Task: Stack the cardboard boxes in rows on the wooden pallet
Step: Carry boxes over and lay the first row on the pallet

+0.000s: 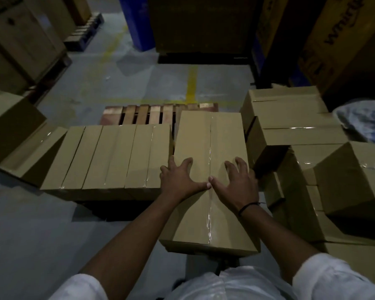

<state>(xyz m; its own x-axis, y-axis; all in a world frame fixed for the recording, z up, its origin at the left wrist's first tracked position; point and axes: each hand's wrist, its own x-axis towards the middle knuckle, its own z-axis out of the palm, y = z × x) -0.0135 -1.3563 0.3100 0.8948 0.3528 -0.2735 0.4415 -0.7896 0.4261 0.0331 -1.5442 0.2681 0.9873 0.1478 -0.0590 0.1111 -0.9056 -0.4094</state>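
I see the left hand (180, 180) and right hand (236, 182) flat, fingers spread, thumbs touching, atop a cardboard box (206, 135), seemingly on the wooden pallet (143, 113).

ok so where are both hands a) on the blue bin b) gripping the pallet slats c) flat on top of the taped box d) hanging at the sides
c: the left hand and right hand lie with fingers spread on top of the box, thumbs meeting at its tape.

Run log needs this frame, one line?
left hand: flat on box | right hand: flat on box | box: right of row, near end juts out | pallet: far slats bare
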